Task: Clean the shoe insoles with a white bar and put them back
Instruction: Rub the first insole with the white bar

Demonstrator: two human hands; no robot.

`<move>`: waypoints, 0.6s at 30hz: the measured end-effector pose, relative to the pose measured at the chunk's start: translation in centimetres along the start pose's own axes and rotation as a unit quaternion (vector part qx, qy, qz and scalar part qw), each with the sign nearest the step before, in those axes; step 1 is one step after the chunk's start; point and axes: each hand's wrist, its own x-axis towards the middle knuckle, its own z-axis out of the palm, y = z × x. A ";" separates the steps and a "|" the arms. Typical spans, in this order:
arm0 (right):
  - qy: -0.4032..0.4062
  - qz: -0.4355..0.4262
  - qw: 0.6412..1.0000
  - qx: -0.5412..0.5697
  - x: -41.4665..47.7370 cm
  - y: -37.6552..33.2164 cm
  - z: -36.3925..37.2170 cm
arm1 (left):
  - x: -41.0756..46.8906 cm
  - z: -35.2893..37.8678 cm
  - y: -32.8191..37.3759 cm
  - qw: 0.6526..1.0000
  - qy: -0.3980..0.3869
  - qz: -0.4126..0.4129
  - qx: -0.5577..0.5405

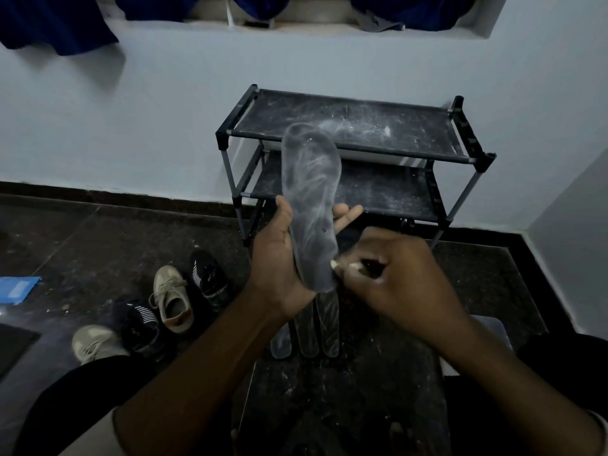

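Observation:
My left hand (276, 258) grips a grey insole (311, 192) by its lower half and holds it upright in front of me; white smears cover its surface. My right hand (391, 278) pinches a small white bar (342, 265), whose tip touches the insole's lower right edge. Three more insoles (309, 334) lie side by side on the dark floor below my hands, partly hidden by my left wrist.
A black two-shelf shoe rack (352, 133), dusted with white powder, stands against the pale wall ahead. Two beige sneakers (172, 297) and two black striped shoes (209, 278) sit on the floor at the left. A blue item (18, 289) lies at the far left.

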 end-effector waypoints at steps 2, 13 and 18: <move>0.013 0.002 1.000 0.011 0.2 0.0 -0.1 | 0.0 0.0 0.0 1.000 -0.001 -0.003 0.002; -0.055 -0.026 0.998 0.006 -0.9 -0.8 0.9 | -0.2 0.0 0.4 1.000 0.023 0.019 0.003; -0.007 0.003 1.000 -0.019 -0.7 0.2 0.5 | -0.2 0.1 0.2 1.000 0.024 0.011 0.008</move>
